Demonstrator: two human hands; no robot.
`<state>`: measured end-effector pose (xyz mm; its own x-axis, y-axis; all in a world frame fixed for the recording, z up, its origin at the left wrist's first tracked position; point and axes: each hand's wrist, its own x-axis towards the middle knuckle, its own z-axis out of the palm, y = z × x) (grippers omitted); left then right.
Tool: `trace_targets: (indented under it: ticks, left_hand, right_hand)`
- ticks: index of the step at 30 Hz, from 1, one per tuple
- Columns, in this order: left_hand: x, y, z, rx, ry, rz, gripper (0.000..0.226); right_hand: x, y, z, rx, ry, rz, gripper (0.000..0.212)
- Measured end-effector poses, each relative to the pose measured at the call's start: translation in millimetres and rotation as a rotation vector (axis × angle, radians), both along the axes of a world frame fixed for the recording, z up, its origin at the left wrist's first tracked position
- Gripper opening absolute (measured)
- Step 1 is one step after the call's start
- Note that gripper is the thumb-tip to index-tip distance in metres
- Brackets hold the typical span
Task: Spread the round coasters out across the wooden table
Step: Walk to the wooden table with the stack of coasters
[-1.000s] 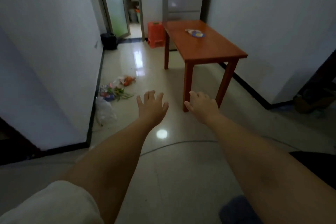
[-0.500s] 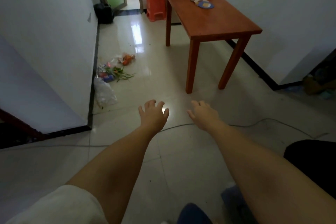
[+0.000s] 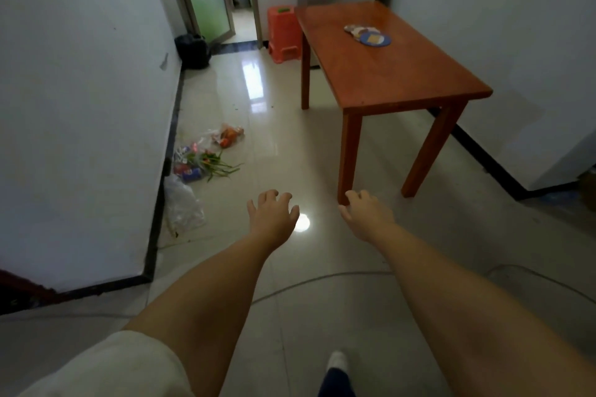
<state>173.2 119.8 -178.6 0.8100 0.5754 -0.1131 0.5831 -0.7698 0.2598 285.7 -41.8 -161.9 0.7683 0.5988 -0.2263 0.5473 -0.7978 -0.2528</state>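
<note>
A small overlapping pile of round coasters (image 3: 367,34) lies on the far half of the reddish wooden table (image 3: 400,74); the front one is blue with a pale square on it. The table stands ahead and to the right, against the white wall. My left hand (image 3: 271,216) and my right hand (image 3: 364,213) are stretched out in front of me over the tiled floor, palms down, fingers apart, holding nothing. Both hands are well short of the table; the right one appears just before its near left leg.
An orange plastic stool (image 3: 283,34) stands by the table's far left corner. Scattered rubbish and a plastic bag (image 3: 206,158) lie along the left wall. A black bag (image 3: 192,50) sits by the green glass door. A thin cable (image 3: 322,280) crosses the floor.
The view has come closer to the table and tilted up a little. Both empty hands stay stretched forward. A foot in a white sock has come into view at the bottom.
</note>
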Motion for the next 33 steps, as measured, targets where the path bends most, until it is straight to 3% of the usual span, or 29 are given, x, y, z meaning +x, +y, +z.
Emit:
trace_targets:
  ticks: [8,15,23,33]
  left_hand:
    - [118.4,63.5,14.7,0.036,-0.013,-0.059,0.049]
    - [190.5,187.1,4.5,0.006,0.006,0.066,0.051]
    - [324.7,344.1,30.8,-0.002,-0.027,-0.026,0.052]
    - [495.5,443.9,24.9,-0.065,-0.013,-0.161,0.052]
  right_hand:
    - [129.4,82.7,6.6,-0.023,0.014,0.079,0.044]
    - [219.2,206.6,-0.9,-0.095,-0.063,0.182,0.046]
    - [336.2,351.4,16.4,-0.061,-0.091,0.092,0.044]
    - [488.7,447.7,10.9,-0.126,-0.084,-0.021,0.043]
